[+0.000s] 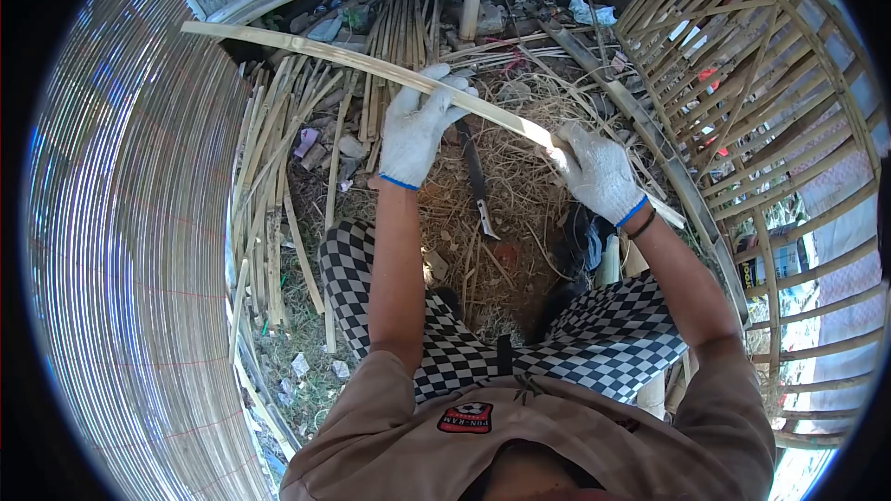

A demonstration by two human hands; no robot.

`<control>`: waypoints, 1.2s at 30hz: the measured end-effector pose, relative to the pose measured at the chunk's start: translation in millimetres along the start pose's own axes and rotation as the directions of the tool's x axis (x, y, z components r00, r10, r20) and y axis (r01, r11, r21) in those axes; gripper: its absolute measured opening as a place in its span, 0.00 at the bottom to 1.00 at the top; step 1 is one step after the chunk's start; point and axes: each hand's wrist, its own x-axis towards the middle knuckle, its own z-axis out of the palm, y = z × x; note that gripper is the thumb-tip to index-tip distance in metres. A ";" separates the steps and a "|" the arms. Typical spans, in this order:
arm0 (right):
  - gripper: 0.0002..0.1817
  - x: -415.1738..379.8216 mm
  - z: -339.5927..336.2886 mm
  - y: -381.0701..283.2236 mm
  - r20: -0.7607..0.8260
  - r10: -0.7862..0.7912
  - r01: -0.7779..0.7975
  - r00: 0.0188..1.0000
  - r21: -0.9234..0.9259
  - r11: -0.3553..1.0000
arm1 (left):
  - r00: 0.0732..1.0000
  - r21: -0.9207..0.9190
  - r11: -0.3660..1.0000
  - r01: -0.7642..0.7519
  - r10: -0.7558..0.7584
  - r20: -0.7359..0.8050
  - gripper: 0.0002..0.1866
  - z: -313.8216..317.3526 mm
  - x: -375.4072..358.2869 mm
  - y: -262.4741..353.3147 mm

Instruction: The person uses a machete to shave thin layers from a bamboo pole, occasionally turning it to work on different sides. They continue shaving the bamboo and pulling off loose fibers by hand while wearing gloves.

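Observation:
A long pale bamboo strip point(343, 57) slants across the space in front of me, its far end at the upper left. My left hand point(423, 125), in a white glove with a blue cuff, holds it near the middle, fingers over the strip. At its right end my right hand point(599, 167), gloved the same way, grips the strip between thumb and fingers. A knife with a dark blade point(473, 167) lies on the ground between my hands, its pale handle end toward me.
Many bamboo strips point(269, 186) lie on the left beside a slatted bamboo screen point(139, 223). Fibre shavings point(529, 213) cover the ground between my knees. A bamboo lattice point(798, 148) stands on the right, with a split bamboo pole point(650, 130) along its base.

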 end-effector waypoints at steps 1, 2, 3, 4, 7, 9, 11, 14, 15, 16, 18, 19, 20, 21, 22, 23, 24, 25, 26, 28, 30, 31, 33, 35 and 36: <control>0.07 -0.9 3.9 1.1 0.017 0.002 -0.002 1.000 0.013 1.000 | 1.000 0.016 1.000 -0.009 0.010 -0.030 0.22 2.0 0.4 0.4; 0.07 -1.8 7.9 3.1 0.033 0.005 -0.005 0.999 0.025 1.000 | 0.998 0.032 0.999 -0.018 0.019 -0.059 0.21 4.2 0.8 0.8; 0.06 -2.7 12.3 5.2 0.050 0.008 -0.010 0.999 0.035 0.999 | 0.996 0.047 0.999 -0.025 0.029 -0.087 0.21 7.9 0.3 2.3; 0.08 -3.4 17.3 7.4 0.039 -0.025 0.022 0.999 0.072 0.997 | 0.991 0.074 0.997 -0.033 0.042 -0.126 0.20 11.5 -0.4 4.1; 0.10 -7.8 25.9 6.7 0.099 0.012 -0.032 0.995 0.209 0.977 | 0.981 0.220 0.975 -0.008 0.051 -0.188 0.18 19.9 -3.7 11.9; 0.11 -4.2 22.3 8.6 0.047 0.005 -0.014 0.999 0.195 0.981 | 0.958 0.518 0.855 -0.025 0.168 -0.232 0.22 21.9 -8.4 18.4; 0.10 2.5 10.8 12.7 -0.032 -0.045 0.049 0.998 0.132 0.990 | 0.905 0.883 0.468 0.026 0.364 -0.219 0.25 25.5 -18.2 30.6; 0.14 8.6 -20.2 4.9 0.005 0.264 -0.263 0.965 0.100 0.960 | 0.770 0.980 0.149 -0.134 0.638 0.008 0.31 32.9 -19.1 34.8; 0.15 7.5 -23.9 11.2 -0.032 0.229 -0.227 0.973 0.072 0.971 | 0.729 0.982 0.051 -0.180 0.677 0.098 0.32 42.6 -21.7 39.2; 0.15 7.3 -28.1 9.1 -0.047 0.208 -0.206 0.977 0.030 0.978 | 0.743 0.969 0.033 -0.246 0.648 0.167 0.31 52.2 -23.5 39.9; 0.14 7.8 -42.2 1.4 -0.066 0.158 -0.162 0.985 -0.059 0.985 | 0.751 0.896 -0.081 -0.436 0.515 0.412 0.28 59.2 -18.4 21.1; 0.13 6.9 -46.8 -1.6 -0.080 0.126 -0.131 0.989 -0.064 0.989 | 0.734 0.842 -0.122 -0.525 0.436 0.521 0.26 62.1 -18.3 12.2; 0.12 6.1 -51.1 -4.2 -0.093 0.093 -0.099 0.991 -0.069 0.993 | 0.753 0.838 -0.114 -0.534 0.386 0.533 0.24 65.7 -19.7 3.5; 0.12 5.5 -54.6 -5.8 -0.106 0.060 -0.068 0.993 -0.075 0.995 | 0.769 0.833 -0.106 -0.544 0.335 0.544 0.21 69.9 -21.5 -3.3; 0.11 4.6 -57.5 -5.4 -0.098 0.028 -0.040 0.995 -0.118 0.992 | 0.781 0.827 -0.096 -0.555 0.283 0.557 0.19 70.7 -23.6 -8.3; 0.11 4.7 -60.3 -5.2 -0.118 -0.040 0.020 0.992 -0.170 0.985 | 0.801 0.829 -0.096 -0.551 0.216 0.558 0.17 66.9 -23.1 -13.5; 0.10 4.9 -63.2 -5.1 -0.135 -0.108 0.076 0.985 -0.223 0.972 | 0.817 0.830 -0.097 -0.549 0.147 0.558 0.15 63.9 -20.6 -17.1; 0.09 4.2 -65.5 -5.0 -0.147 -0.175 0.130 0.973 -0.275 0.953 | 0.829 0.831 -0.096 -0.547 0.076 0.554 0.14 61.0 -19.0 -21.1; 0.11 1.7 -67.6 -5.3 -0.146 -0.183 0.130 0.972 -0.315 0.940 | 0.806 0.811 -0.085 -0.578 0.092 0.584 0.12 56.1 -19.9 -24.0; 0.15 7.0 -79.4 -20.6 -0.228 -0.337 0.229 0.913 -0.396 0.889 | 0.820 0.824 -0.017 -0.567 0.084 0.566 0.11 64.2 -21.1 -15.9; 0.23 6.6 -85.8 -38.2 -0.315 -0.380 0.240 0.869 -0.403 0.883 | 0.803 0.819 -0.029 -0.573 0.183 0.568 0.12 68.1 -12.6 -12.1; 0.23 5.6 -90.6 -44.6 -0.359 -0.411 0.258 0.838 -0.404 0.878 | 0.772 0.817 -0.039 -0.576 0.303 0.558 0.12 72.1 -2.7 -5.4; 0.24 4.7 -101.1 -53.5 -0.444 -0.469 0.291 0.763 -0.412 0.863 | 0.760 0.833 0.006 -0.553 0.413 0.501 0.11 79.2 17.7 21.8; 0.23 2.2 -96.1 -52.9 -0.448 -0.395 0.276 0.802 -0.309 0.910 | 0.763 0.850 0.150 -0.505 0.539 0.358 0.13 94.2 26.9 68.3; 0.22 2.8 -89.7 -50.3 -0.436 -0.355 0.271 0.827 -0.243 0.931 | 0.567 0.796 0.066 -0.601 0.737 0.367 0.14 98.2 41.9 81.7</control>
